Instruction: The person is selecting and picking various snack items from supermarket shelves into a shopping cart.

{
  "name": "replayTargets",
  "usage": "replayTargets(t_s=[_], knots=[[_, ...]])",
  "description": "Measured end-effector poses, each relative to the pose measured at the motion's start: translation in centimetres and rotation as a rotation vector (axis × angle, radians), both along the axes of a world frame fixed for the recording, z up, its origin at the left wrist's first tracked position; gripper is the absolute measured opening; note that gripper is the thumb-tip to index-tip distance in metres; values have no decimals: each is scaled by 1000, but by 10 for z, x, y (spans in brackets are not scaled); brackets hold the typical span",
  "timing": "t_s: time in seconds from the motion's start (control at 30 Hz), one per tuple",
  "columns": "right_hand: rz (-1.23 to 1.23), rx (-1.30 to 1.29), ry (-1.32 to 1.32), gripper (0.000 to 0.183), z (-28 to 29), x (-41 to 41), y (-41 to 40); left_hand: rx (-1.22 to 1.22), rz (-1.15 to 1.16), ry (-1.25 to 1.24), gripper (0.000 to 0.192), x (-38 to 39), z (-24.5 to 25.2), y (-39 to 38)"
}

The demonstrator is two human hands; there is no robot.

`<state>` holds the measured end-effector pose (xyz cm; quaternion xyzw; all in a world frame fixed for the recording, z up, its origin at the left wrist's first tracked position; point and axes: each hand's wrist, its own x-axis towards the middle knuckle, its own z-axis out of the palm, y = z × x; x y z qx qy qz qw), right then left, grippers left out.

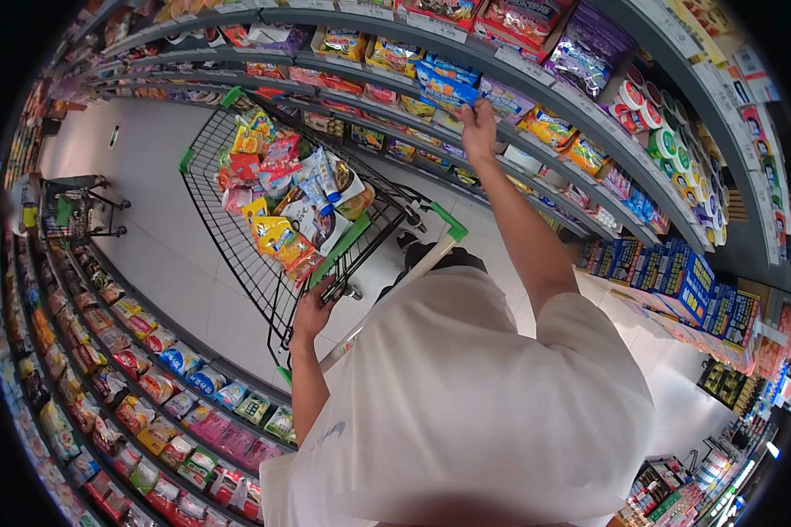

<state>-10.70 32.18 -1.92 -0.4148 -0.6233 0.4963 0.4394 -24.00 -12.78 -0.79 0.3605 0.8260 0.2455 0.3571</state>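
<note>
My right hand (479, 128) reaches to the shelves at the upper right, its thumb and fingers closed on the lower corner of a blue candy bag (445, 85). The bag hangs in front of a shelf edge, beside purple and yellow bags. My left hand (312, 309) rests at the near end of a wire shopping cart (227, 230), by its green bar; whether its fingers grip the wire is not plain. In the cart lie a white and brown Dove bag (313, 221), yellow snack bags (280, 237), red packets (280, 155) and blue-and-white tubes (323, 174).
Shelves of packaged sweets (547, 125) curve along the right; another rack of bagged snacks (158, 385) runs along the lower left. A person with a second cart (72, 211) is at the far left. Blue boxes (692, 283) are stacked at the right. The cart's handle (428, 257) crosses before my body.
</note>
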Motion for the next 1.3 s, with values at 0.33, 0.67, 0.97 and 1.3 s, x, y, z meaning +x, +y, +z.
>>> replayTargets(t_s=[0.33, 0.67, 0.97, 1.3], knots=[[-387, 70, 231, 11, -66, -91, 32, 36, -5, -105, 45, -78, -67, 10], [-652, 28, 529, 8, -83, -121, 53, -112, 57, -171, 43, -87, -57, 39], [-745, 12, 571, 8, -85, -130, 56, -13, 26, -138, 47, -88, -68, 30], [-553, 252, 22, 26, -67, -106, 44, -88, -4, -88, 45, -90, -74, 18]])
